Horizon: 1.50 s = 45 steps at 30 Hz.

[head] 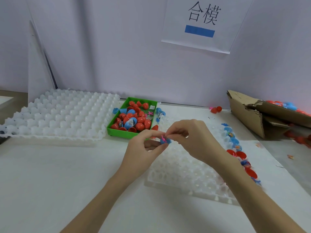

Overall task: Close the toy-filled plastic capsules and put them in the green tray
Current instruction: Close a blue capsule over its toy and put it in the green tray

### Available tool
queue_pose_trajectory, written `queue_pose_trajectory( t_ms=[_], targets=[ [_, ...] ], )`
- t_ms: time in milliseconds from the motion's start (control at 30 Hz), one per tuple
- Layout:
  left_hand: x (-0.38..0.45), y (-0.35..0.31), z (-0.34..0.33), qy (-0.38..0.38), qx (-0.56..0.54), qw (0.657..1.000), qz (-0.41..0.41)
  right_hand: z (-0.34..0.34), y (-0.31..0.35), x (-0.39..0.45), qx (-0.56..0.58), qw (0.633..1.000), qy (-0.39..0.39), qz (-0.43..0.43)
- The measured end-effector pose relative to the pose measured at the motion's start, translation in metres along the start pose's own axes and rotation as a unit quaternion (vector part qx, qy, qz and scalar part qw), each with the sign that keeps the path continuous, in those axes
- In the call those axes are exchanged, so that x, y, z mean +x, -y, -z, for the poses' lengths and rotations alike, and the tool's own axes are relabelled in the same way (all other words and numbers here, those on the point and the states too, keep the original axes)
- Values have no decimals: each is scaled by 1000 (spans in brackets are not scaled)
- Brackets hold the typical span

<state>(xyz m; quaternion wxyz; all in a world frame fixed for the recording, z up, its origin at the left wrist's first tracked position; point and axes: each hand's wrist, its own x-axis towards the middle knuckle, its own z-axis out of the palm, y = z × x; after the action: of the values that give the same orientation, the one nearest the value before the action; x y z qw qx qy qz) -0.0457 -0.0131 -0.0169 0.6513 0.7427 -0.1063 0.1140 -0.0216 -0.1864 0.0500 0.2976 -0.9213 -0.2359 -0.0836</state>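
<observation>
My left hand [144,146] holds a blue capsule half [165,141] at the fingertips, just in front of the green tray [125,133]. A pink toy [163,137] sticks out of that half. My right hand [190,137] pinches the toy from above. The green tray holds several red and blue capsules [134,119]. Beneath my hands lies a white moulded tray [185,174], with a row of open red and blue capsule halves [239,155] holding small toys along its right edge.
A second white moulded tray [58,115] lies at the left. A torn cardboard box [262,115] with more capsules stands at the right. Loose capsule pieces [216,109] lie near the back wall, and a paper sign [202,22] hangs above.
</observation>
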Motion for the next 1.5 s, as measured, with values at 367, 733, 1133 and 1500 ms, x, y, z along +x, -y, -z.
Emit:
queue_pose_trajectory(
  t_ms=[367, 733, 1133, 1500],
  targets=[
    [1, 4, 3, -7, 53, 998, -25, 1, 9, 21, -131, 981, 145, 15],
    [7, 4, 12, -58, -61, 996, 32, 74, -63, 2, -167, 931, 277, -167],
    [5, 4, 10, -43, -29, 999, 9, 63, -85, -25, -198, 927, 279, -155],
    [2, 3, 5, 3, -5, 1000, -13, 20, -26, -8, -77, 997, 10, 1]
  ],
)
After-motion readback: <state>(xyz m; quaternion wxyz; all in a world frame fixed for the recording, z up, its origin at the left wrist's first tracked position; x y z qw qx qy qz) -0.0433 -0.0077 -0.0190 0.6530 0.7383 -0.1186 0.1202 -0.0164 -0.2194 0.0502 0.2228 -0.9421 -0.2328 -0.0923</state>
